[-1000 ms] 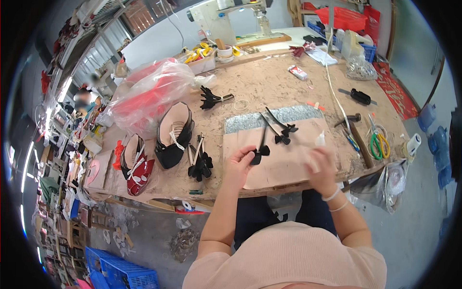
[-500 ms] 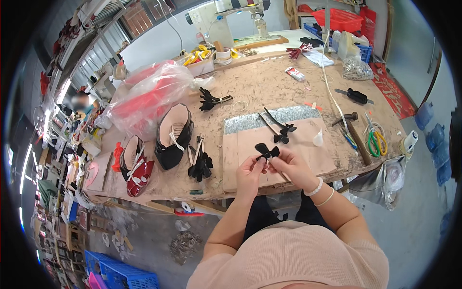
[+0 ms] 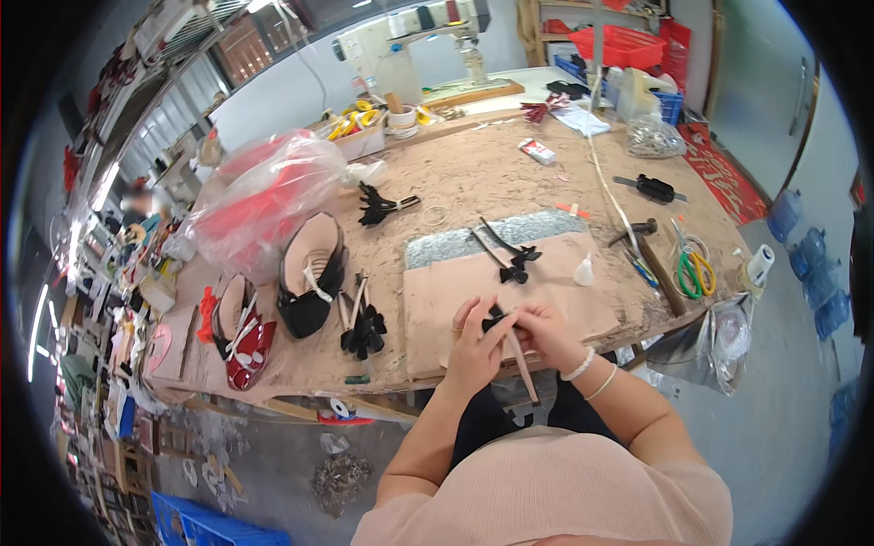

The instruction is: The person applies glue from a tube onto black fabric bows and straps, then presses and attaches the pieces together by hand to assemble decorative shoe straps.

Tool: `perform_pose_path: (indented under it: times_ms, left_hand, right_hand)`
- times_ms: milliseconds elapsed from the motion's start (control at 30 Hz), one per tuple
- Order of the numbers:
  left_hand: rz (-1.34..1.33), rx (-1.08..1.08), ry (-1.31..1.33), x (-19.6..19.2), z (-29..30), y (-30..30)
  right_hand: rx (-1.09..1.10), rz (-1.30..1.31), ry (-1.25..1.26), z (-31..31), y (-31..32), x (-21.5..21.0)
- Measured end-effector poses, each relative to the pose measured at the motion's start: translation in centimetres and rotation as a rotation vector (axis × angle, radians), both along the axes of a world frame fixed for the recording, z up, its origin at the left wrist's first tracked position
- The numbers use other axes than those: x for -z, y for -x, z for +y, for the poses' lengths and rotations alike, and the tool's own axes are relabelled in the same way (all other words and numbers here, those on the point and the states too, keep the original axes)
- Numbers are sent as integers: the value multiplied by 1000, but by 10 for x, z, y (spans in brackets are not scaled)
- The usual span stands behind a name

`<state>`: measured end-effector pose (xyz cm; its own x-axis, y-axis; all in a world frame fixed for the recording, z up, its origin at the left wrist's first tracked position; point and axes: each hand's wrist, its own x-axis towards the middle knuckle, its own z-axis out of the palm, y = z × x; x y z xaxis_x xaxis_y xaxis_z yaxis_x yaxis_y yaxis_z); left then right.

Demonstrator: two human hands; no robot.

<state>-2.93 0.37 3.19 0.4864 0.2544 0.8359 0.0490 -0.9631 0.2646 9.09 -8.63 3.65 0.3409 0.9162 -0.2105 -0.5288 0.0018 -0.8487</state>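
Between my two hands is a black bow strap (image 3: 522,369), its pale back facing up and its tail hanging toward me past the table edge. My left hand (image 3: 473,353) pinches the bow end, most of which its fingers hide. My right hand (image 3: 546,337) grips the same piece from the right, fingertips close to the left ones. Just beyond, two more black bow straps (image 3: 517,266) lie on the pale work board (image 3: 437,309). A small white bottle (image 3: 584,270) stands to their right. Left of the board rests a bundle of black bow straps (image 3: 364,335).
Tied black shoe uppers (image 3: 305,314) and dark red ones (image 3: 255,355) sit at left, before a plastic-wrapped red bundle (image 3: 264,196). On the right are a hammer (image 3: 660,273), green and yellow-handled scissors (image 3: 694,273) and a thread cone (image 3: 759,264). A sewing machine (image 3: 396,68) stands at the back.
The strap has been turned over: its bow faced up before, and now its pale back shows with the tail toward me. Both hands have drawn slightly nearer, and the view has shifted a little.
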Motion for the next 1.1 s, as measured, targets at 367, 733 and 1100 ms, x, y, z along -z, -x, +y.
perform_pose_path:
  times_ms: [367,733,1100]
  left_hand:
    - [-166,362,1420,15,11,3]
    - [40,457,1409,10,6,11]
    - [93,337,1503,20,7,4]
  right_hand:
    - [856,-1244,-50,-19,-102,36]
    - [112,-594,-31,-17,-51,15]
    - [390,-1183,292,-19,-88,35]
